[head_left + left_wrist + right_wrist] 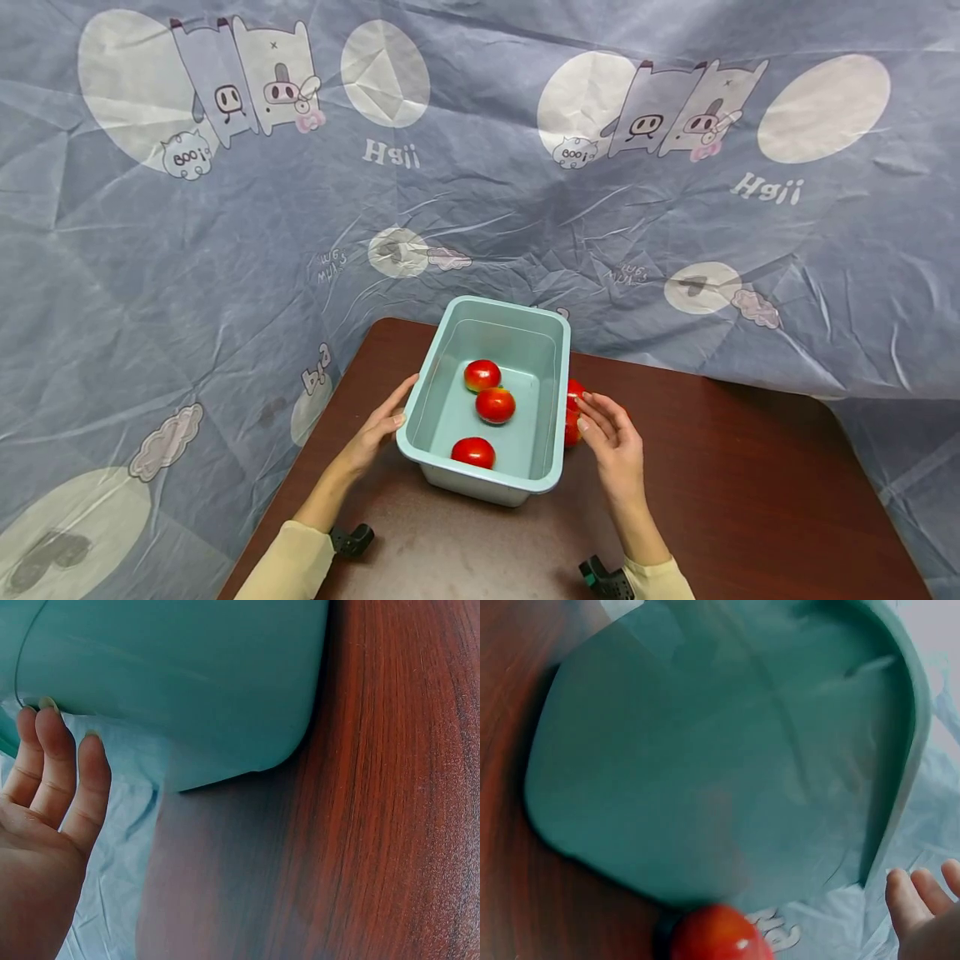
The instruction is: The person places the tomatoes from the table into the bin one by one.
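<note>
A pale blue-green plastic bin (491,477) stands on the table with three red, round fruits inside: one fruit (482,376), a second fruit (496,406) close by it, and another fruit (473,452) at the near end. My left hand (372,432) is at the bin's left side, its fingers (94,780) extended against the outer wall under the rim. Two more red fruits (573,427) lie outside, along the right wall, partly hidden by the bin and hand. Beside them is my right hand (619,454), fingers loosely bent, holding nothing. One red fruit (718,936) also shows in the right wrist view.
The dark reddish-brown wooden table (735,467) extends to the right of the bin. A grey-blue printed cloth (480,183) hangs behind the table and along its left side. Both wrists carry small black devices (352,540).
</note>
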Tool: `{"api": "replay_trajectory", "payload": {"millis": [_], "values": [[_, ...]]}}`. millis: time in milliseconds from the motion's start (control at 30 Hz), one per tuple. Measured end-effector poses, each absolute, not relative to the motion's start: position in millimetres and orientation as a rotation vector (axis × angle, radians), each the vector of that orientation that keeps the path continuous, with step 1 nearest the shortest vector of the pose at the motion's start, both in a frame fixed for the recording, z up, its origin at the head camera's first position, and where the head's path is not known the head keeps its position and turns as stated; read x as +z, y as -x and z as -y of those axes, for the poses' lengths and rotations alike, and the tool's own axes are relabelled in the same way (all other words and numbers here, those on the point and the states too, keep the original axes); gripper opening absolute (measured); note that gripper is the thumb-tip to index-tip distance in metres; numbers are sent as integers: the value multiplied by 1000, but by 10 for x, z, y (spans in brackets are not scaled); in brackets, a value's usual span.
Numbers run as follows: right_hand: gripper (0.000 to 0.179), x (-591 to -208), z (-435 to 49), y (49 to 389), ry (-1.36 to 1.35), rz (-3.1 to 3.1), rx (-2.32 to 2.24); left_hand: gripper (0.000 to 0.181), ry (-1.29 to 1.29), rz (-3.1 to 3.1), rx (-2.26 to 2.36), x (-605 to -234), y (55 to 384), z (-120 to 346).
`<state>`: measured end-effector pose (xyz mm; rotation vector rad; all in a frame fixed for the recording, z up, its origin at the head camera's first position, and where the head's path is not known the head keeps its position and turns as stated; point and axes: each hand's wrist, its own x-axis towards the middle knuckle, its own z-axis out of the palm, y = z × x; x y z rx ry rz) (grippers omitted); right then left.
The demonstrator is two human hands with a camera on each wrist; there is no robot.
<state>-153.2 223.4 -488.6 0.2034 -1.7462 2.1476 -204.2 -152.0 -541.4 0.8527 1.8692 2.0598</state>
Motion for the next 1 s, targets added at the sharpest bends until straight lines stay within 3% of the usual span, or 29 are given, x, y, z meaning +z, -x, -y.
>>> {"api": "replay_trajectory", "payload": {"millis": [233,567,1000], "values": [[47,-5233,-2348,1707,128,2070,1876,65,-849,-1870,2058,-5437,2056,1533],[59,-5795,-2445,1848,234,2282,1497,65,-859,-1853,2067,-5425,2049,1517],[64,-5953,-2437,1904,244,2260,1594,65,-825,-1873,2074,-5420,2038,1512]]}}
